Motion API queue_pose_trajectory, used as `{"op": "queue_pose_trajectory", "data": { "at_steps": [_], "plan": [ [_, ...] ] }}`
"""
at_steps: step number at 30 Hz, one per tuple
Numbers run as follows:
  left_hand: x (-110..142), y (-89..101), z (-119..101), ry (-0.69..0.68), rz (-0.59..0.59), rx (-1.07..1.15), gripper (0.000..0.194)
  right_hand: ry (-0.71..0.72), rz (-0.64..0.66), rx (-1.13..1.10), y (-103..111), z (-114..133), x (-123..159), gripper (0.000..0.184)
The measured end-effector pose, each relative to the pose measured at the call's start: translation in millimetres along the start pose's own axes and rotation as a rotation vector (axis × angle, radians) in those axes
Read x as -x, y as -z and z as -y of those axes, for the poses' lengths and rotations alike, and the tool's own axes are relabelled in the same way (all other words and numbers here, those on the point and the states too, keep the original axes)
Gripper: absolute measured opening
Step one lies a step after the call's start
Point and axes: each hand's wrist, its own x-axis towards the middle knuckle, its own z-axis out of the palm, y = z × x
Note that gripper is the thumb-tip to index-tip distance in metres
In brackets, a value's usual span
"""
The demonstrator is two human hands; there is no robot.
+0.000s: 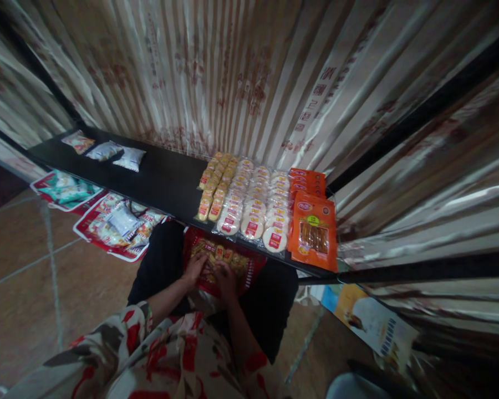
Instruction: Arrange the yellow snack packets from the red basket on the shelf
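A red bag [255, 265] of yellow-wrapped snack packets [228, 255] lies across my lap, below the shelf's front edge. Over its left part is my left hand [195, 269], fingers bent and closed on a wrapped packet. My right hand [225, 277] is close beside it, fingers curled in and closed on another packet. The dim light and small size hide the exact grip. On the black shelf [162, 180] above stand rows of similar yellow packets [218, 183], rows of round white crackers [253, 221] in clear wrap, and orange snack bags [314, 230].
Several small pillow packets [131, 159] lie at the shelf's left end. Open red-edged bags of snacks [116, 224] and green packets [69, 188] rest below it on the left. A patterned curtain [233, 72] hangs behind. Black frame poles [424, 100] slant at the right.
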Motion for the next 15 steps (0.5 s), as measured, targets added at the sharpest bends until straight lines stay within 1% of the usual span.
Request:
{"op": "queue_pose_trajectory", "data": {
  "at_steps": [3,5,7,9,12,15],
  "plan": [
    [-2.8,-0.2,2.1,0.012,-0.025,0.051,0.014,-0.049,0.017,-0.114,-0.1,4.7,1.5,0.022],
    [-4.5,-0.3,3.2,0.02,-0.021,0.086,0.009,-0.07,0.013,-0.216,0.4,7.4,1.9,0.025],
    [-5.4,-0.1,3.4,0.024,-0.005,0.113,0.007,-0.077,0.014,-0.274,0.9,8.3,1.7,0.031],
    [-5.5,0.3,2.9,0.022,-0.009,0.127,0.01,-0.089,0.02,-0.292,0.7,6.9,1.5,0.035],
    [-5.0,0.2,2.1,0.036,-0.062,0.105,0.019,-0.144,0.052,-0.323,-1.3,3.4,2.8,0.037],
    [-4.3,-1.2,1.8,0.038,-0.08,0.091,0.022,-0.181,0.078,-0.361,-3.0,3.8,5.6,0.039]
  ]
}}
